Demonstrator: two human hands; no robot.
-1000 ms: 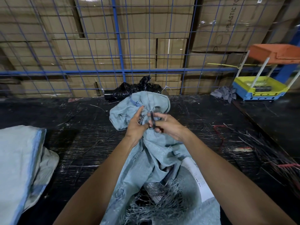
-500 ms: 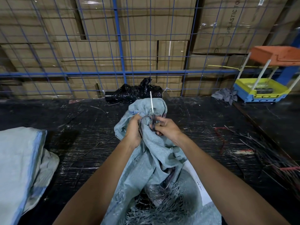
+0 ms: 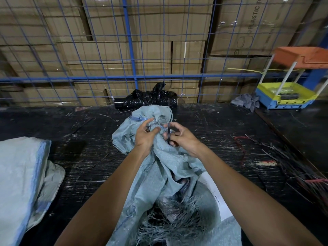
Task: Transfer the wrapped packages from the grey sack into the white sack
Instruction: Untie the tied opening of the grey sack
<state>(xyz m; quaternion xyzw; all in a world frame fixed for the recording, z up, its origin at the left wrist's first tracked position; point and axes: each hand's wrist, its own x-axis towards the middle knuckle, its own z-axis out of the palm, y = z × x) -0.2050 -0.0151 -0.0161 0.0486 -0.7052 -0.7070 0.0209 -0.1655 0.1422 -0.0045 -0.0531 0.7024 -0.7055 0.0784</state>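
Both hands work the tied neck of the grey sack, which lies on the desk straight ahead with its neck pointing away. Left hand pinches the bunched fabric by the blue stitching, likely to keep the tie taut and exposed. Right hand has its fingers clenched round scissors, blade pointing up at the neck, so I'd say the cut is aimed at the tie, not the cloth. White sack lies flat at the desk's left edge, well apart, probably staged for the transfer. No wrapped packages visible yet; presumably inside. Frayed strands spill near the body. Risk: blade is close to the left fingers.
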